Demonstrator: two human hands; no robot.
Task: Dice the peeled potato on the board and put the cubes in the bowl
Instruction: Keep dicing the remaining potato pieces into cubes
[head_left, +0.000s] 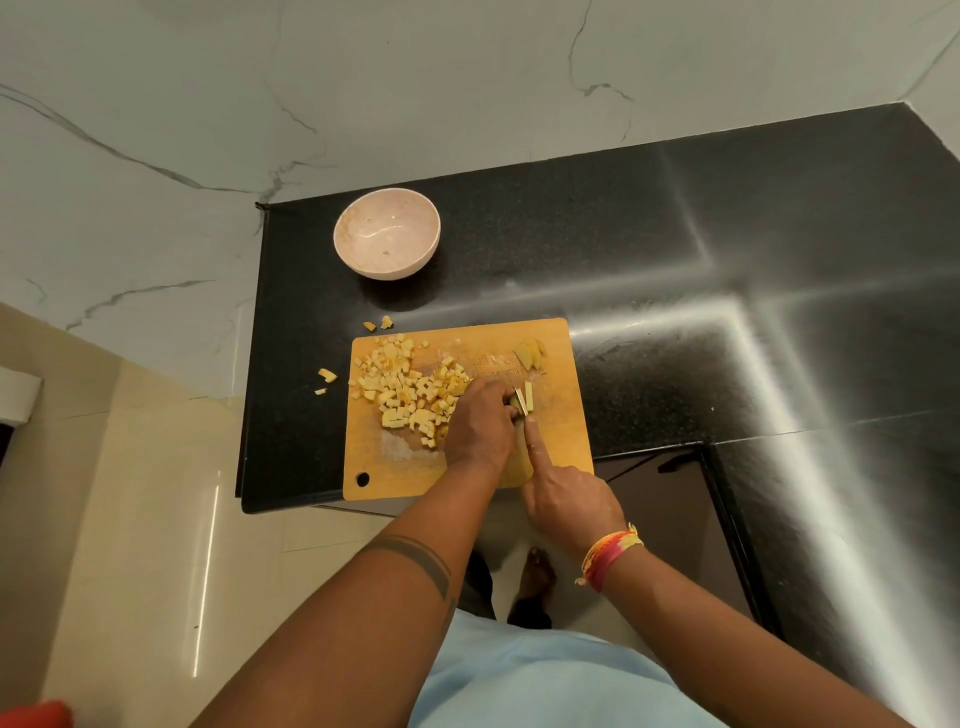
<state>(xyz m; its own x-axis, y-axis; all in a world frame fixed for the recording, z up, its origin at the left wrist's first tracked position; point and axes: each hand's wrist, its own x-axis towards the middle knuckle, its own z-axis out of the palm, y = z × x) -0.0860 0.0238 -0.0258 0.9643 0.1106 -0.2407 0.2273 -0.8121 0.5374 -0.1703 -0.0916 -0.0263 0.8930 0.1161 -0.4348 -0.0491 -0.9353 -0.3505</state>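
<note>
Potato strips (525, 399): centre of frame, on the wooden board (563, 431), pinned under the curled fingers of my left hand (480, 423). Knife (521, 402): gripped in my right hand (569, 501), forefinger stretched along the blade's back. Cubes (408, 387): heaped on the board's left half; a few strays lie on the black counter (649, 260). Uncut piece (530, 354): board's upper right. Bowl (387, 234): pink, above the board, apart from it.
</note>
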